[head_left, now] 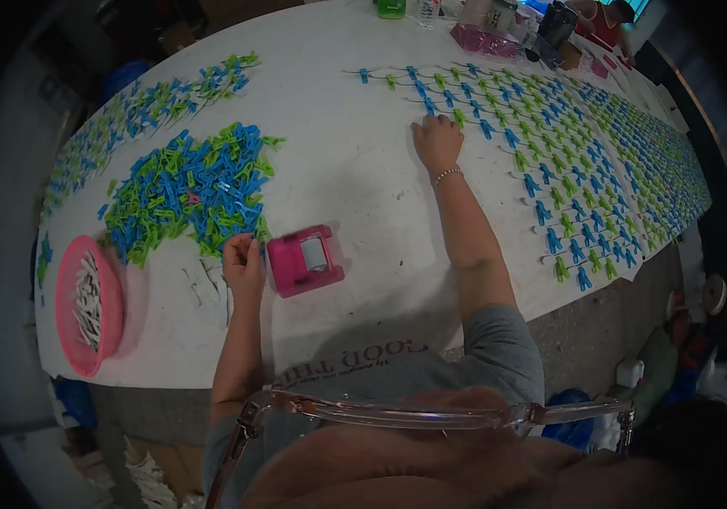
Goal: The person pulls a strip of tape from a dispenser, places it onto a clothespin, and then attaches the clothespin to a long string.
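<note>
My left hand (243, 261) is at the lower right edge of a heap of blue and green plastic clothespins (189, 191). Its thumb and fingers are pressed together, and whatever may be between them is too small to make out. Farther out, my right hand (438, 142) reaches to the near left end of the laid-out rows of clothespins (550, 157). Its fingers bend down to the table by a blue clothespin (429, 108); their tips are partly hidden, so what they grip does not show. Beside my left hand stands a pink tape dispenser-like holder (295, 261) with a pale roll.
A pink basin (90, 305) of thin whitish pieces stands at the left table edge. Flat pale strips (206, 287) lie near the heap. More clothespins (147, 110) spread at the far left. Bottles (391, 8) and a pink package (486, 41) stand at the back, where another person (605, 24) sits.
</note>
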Demonstrator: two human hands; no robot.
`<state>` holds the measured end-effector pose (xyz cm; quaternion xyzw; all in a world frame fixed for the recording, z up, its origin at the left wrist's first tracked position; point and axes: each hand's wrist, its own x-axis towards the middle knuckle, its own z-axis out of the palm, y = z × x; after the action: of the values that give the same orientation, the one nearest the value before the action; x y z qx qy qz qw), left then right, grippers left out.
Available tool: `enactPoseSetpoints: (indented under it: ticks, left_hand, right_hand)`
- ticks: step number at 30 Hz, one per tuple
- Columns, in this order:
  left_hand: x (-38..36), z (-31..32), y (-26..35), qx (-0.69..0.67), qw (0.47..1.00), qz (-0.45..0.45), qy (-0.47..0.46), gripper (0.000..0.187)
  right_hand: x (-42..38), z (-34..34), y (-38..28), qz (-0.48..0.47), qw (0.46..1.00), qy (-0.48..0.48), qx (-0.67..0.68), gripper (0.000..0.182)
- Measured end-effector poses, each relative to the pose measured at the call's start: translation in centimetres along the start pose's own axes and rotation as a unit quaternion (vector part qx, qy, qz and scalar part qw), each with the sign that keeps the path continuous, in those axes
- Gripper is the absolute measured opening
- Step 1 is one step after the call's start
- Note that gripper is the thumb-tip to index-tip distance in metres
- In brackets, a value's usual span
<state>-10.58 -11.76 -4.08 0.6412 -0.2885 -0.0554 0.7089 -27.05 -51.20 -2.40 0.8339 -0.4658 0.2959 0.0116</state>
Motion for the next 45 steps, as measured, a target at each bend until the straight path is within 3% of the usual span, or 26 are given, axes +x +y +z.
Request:
enactPoseSetpoints:
  ticks: [8, 22, 28, 31, 38, 45]
  left_hand:
    - [-0.2, -0.2, 0.0, -0.013, 1.0, 0.0, 0.02, 0.013]
    - [-0.5, -0.3, 0.5, 0.047, 0.997, 0.042, 0.043, 0.011]
    - [-0.1, -0.7, -0.1, 0.065, 0.995, 0.052, 0.053, 0.012]
    - [0.0, -0.5, 0.2, 0.089, 0.994, 0.037, 0.054, 0.013]
    - [0.1, -0.5, -0.3, 0.113, 0.99, 0.063, 0.049, 0.014]
    - [0.1, -0.1, 0.7, 0.141, 0.985, 0.093, 0.047, 0.016]
  right_hand:
    - [-0.6, -0.4, 3.5, 0.116, 0.991, 0.058, -0.022, 0.03]
    - [-0.2, -0.7, 3.4, 0.104, 0.988, -0.038, -0.106, 0.036]
    - [-0.3, -1.6, 2.7, 0.164, 0.984, 0.066, 0.017, 0.034]
    - [0.6, -0.1, 5.5, 0.212, 0.966, 0.057, 0.134, 0.034]
    - [-0.1, 0.3, 6.5, 0.179, 0.963, 0.108, 0.172, 0.03]
    - [-1.4, -0.6, 6.4, 0.142, 0.967, 0.062, 0.204, 0.029]
